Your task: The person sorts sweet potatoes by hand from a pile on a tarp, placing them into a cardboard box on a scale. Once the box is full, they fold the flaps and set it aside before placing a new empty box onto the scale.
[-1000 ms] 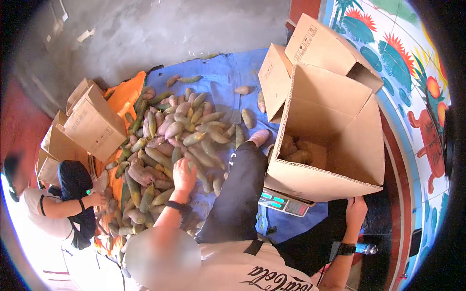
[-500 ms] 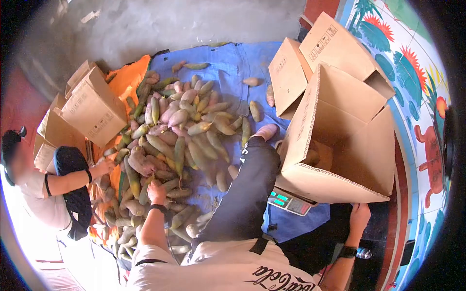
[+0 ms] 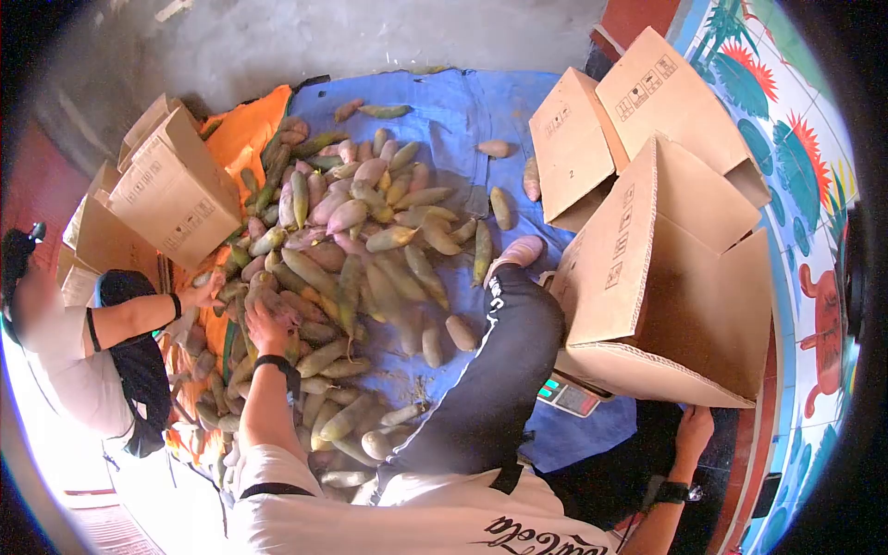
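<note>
Long green and purplish root vegetables [image 3: 347, 215] lie heaped on a blue sheet. Over the heap's lower left part, my left hand [image 3: 268, 326] has its fingers bent round a purplish root vegetable [image 3: 264, 294], partly hidden by the hand. My right hand [image 3: 694, 433] is at the near bottom corner of a large open cardboard box [image 3: 606, 264], fingers closed at its edge. The box leans on a scale [image 3: 568, 398] with a lit display. Its inside is mostly in shadow.
Another person [image 3: 69, 361] sits at the left, one hand on the heap's edge. Cardboard boxes [image 3: 176, 194] stand behind that person, and more boxes [image 3: 671, 102] at the upper right. My bent leg [image 3: 481, 361] lies between heap and scale.
My left hand has moved up and left over the heap, onto the purplish root vegetable. The large box appears lower and farther right, with my right hand still at its corner.
</note>
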Tool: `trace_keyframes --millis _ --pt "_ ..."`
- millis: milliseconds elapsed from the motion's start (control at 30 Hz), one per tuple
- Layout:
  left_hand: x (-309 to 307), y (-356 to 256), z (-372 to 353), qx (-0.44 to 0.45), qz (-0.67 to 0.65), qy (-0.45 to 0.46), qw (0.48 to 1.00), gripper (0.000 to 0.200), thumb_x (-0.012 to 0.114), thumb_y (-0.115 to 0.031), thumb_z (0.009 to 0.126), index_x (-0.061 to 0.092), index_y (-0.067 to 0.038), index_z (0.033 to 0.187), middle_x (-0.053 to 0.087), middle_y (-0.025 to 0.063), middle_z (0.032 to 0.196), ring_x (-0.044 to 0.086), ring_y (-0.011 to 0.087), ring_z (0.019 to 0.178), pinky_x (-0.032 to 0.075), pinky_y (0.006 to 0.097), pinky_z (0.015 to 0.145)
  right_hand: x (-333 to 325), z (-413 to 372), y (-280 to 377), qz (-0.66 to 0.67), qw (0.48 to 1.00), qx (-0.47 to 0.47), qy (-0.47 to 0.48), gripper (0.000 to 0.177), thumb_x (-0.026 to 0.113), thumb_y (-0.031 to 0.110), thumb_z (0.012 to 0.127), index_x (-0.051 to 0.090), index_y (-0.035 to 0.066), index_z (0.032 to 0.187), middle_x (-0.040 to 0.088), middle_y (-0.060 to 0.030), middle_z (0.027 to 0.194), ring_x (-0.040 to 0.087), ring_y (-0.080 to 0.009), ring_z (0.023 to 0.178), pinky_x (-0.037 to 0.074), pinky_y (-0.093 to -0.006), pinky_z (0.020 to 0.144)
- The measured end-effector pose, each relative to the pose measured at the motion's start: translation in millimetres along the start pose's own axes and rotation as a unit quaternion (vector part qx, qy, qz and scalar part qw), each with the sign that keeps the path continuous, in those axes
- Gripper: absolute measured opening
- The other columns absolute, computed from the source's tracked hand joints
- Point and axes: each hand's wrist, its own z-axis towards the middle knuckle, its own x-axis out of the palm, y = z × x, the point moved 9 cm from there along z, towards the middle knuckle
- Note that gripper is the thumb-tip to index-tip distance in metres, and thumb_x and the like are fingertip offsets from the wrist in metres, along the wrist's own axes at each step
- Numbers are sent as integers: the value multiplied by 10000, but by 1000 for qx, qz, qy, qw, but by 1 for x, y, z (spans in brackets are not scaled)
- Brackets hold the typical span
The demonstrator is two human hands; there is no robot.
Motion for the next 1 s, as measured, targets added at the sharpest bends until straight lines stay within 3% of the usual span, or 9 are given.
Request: trace_keyframes --millis 133,200,333,433,533,600,733,800,1000 --pt "10 10 30 20 67 11 997 769 680 -227 675 244 -72 1289 243 122 1349 247 317 1236 321 427 959 0 -1 2 5 999 -34 -33 182 506 119 798 552 -16 911 573 -228 819 551 -392 741 444 -450 626" --pt "17 14 35 -13 105 106 989 797 680 -246 687 214 -70 1309 178 95 1387 187 302 1270 295 427 983 -7 -2 8 14 998 -42 -53 164 516 122 792 551 -13 879 568 -230 760 548 -393 704 438 -456 593" --pt "29 14 42 20 133 149 980 823 693 -273 680 207 -72 1313 176 80 1385 151 302 1281 285 431 989 3 -1 -2 2 999 -40 -19 172 501 97 802 521 -16 930 553 -245 794 533 -411 732 429 -457 610" --pt "29 12 49 69 126 105 984 823 724 -270 638 260 -67 1287 259 106 1325 232 309 1239 316 419 962 6 -1 -3 -10 1000 -24 -1 172 504 92 799 517 -19 931 549 -245 806 532 -407 743 430 -453 619" --pt "15 8 44 5 103 128 986 781 745 -248 607 325 -47 1234 335 134 1230 326 313 1157 354 399 920 0 -2 0 -1 997 -52 -56 131 523 108 778 548 -8 833 560 -227 747 539 -399 670 433 -459 574" --pt "-1 4 41 10 131 45 990 688 753 -225 593 390 -23 1140 369 155 1162 380 316 1081 376 386 884 -2 -1 1 1 996 -52 -71 141 526 110 775 548 -6 853 562 -225 764 538 -399 679 433 -460 583" --pt "-17 -4 19 -4 109 20 994 638 748 -223 602 391 -19 1090 374 161 1157 378 324 1085 381 377 880 1 -2 -4 8 996 -58 -68 158 530 103 771 545 -2 887 564 -225 774 539 -401 695 434 -458 595" --pt "-14 3 12 55 69 -54 995 645 759 -228 583 383 -29 1068 381 161 1142 387 322 1075 385 367 873 1 -1 -5 38 997 -44 -60 169 533 102 772 543 1 908 566 -228 790 539 -404 716 433 -457 606" --pt "-23 2 -13 10 102 71 992 750 794 -250 509 374 -44 1096 395 176 1125 393 326 1070 381 361 883 -4 -2 3 32 995 -64 -69 168 535 107 778 542 -7 901 566 -234 814 541 -406 742 435 -457 622"
